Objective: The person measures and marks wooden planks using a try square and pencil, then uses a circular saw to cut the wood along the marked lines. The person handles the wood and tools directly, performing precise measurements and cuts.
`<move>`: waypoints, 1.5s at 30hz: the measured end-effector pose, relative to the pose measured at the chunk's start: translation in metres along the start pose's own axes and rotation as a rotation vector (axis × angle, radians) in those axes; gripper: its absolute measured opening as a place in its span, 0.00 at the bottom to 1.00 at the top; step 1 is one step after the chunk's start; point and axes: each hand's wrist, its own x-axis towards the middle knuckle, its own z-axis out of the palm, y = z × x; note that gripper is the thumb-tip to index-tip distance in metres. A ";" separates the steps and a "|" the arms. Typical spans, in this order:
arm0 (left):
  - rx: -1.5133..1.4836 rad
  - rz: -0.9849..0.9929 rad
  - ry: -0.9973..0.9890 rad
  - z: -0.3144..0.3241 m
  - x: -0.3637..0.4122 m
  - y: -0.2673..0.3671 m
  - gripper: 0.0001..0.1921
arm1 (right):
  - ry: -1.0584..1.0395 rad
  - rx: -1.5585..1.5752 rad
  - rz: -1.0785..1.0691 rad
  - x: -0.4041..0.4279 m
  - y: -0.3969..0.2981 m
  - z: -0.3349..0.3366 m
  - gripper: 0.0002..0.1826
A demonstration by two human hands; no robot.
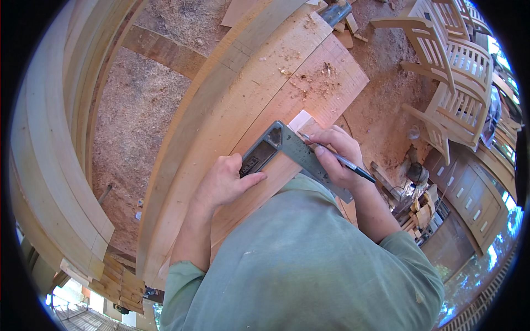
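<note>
A Stanley try square lies across a wooden board [269,173] in front of my body. My left hand [225,178] grips the dark stock [261,151] of the square, thumb along its near side. The metal blade [310,159] runs toward my right and carries worn markings. In my right hand [337,155] is a pen [347,162], its tip at the blade's edge beside a pale wooden piece [301,120]. Whether that piece is separate from the board, I cannot tell. My right fingers partly cover the blade.
Long planks [223,111] lie beside the board, with wood shavings [325,76] on the far end. More stacked planks [54,157] stand at left. Slatted wooden chairs [455,70] are at upper right. Dark panelled doors or drawers [468,194] and wood offcuts [420,213] sit at right. Sawdust covers the ground [136,107].
</note>
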 end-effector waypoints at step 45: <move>-0.049 -0.129 0.170 0.009 -0.007 0.023 0.24 | 0.024 -0.021 0.084 -0.032 -0.009 -0.035 0.09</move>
